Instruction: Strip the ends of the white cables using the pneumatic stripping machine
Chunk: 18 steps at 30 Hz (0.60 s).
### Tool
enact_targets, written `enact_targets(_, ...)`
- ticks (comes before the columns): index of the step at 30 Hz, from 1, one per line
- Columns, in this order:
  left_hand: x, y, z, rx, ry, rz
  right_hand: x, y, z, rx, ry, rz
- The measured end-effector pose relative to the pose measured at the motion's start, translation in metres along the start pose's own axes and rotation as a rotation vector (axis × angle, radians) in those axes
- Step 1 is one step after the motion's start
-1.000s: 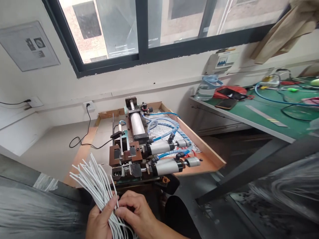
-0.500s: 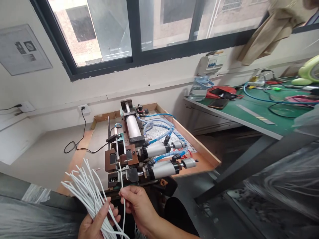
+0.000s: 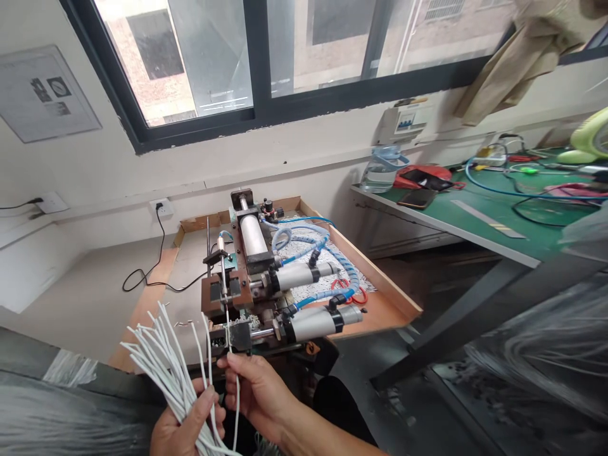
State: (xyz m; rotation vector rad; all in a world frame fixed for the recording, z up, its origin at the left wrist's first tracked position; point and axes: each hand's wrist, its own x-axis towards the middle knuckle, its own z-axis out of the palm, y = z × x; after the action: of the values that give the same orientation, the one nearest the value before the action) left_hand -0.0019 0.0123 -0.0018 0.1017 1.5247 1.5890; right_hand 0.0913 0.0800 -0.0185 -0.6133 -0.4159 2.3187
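My left hand is closed around a bundle of white cables, whose cut ends fan out up and to the left. Between the thumb and fingers of my right hand is a single white cable. Its upper end runs into the jaws of a pneumatic machine with silver cylinders. The dark front jaw sits against the cable, and the brown upper blocks are close together around its tip. My right fingertips are just below the front jaw.
A wooden-edged tray surrounds the machine, with blue air hoses and white scraps inside. On the right, a green table bears a water jug, a phone and cables. Wrapped material lies lower left.
The machine's jaws have moved left and closed in on the cable. My right hand has shifted slightly up and left. Two cables of the bundle now stand more upright beside my left thumb.
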Motion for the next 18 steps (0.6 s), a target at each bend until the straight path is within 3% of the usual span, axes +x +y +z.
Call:
enact_targets(4,0.0037,-0.0041,-0.0046,0.085,-0.054,0.041,-0.0073,0.0051,0.0037,-0.154,-0.120,-0.017)
enact_targets(7,0.0057,-0.0054,-0.0063,0.096,-0.097,-0.001,-0.0100,0.0075,0.0037,-0.245,0.034,-0.149)
enact_targets(11,0.0063,-0.0035,-0.0037,-0.007,-0.029,-0.041,-0.0097,0.0070,0.0003,-0.223,0.147,-0.239)
enact_targets(18,0.0055,-0.0015,-0.0007,-0.043,-0.015,-0.046,-0.0051,0.0028,0.0014,-0.169,0.185,-0.158)
